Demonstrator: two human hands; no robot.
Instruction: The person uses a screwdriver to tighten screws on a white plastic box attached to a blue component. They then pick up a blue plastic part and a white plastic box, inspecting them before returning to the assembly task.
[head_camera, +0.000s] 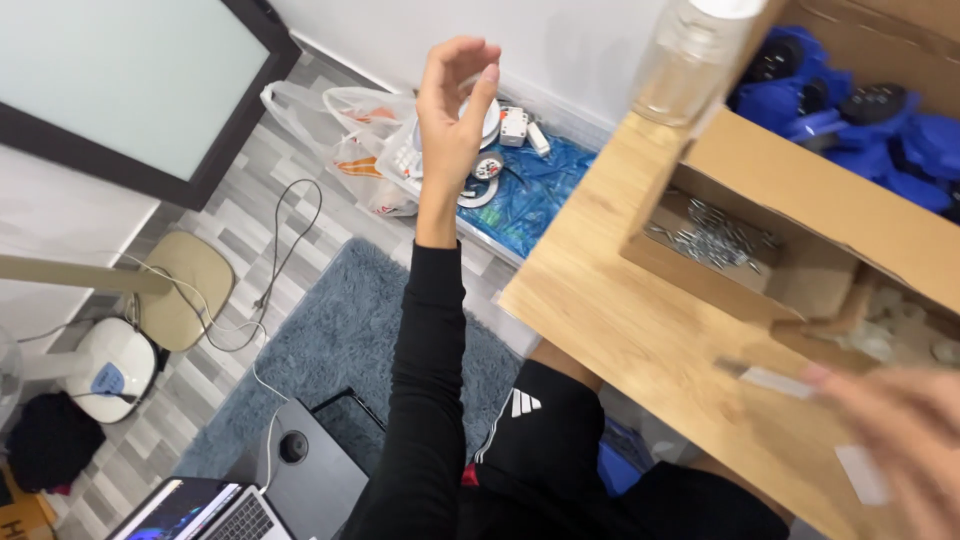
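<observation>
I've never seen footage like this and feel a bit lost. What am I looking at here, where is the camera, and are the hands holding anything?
There is no machine here: a person wears a camera on the head, so you look down at their own arms and lap. The left hand, in a black sleeve, is raised in the air out to the side, fingers loosely curled; I cannot tell if it holds anything. The right hand is blurred at the lower right, over a wooden table, and seems to pinch a small thin white strip. On the table stands a cardboard box with small metal parts in one compartment and blue items behind, plus a clear bottle. Below are a grey rug and a laptop on the floor.
</observation>
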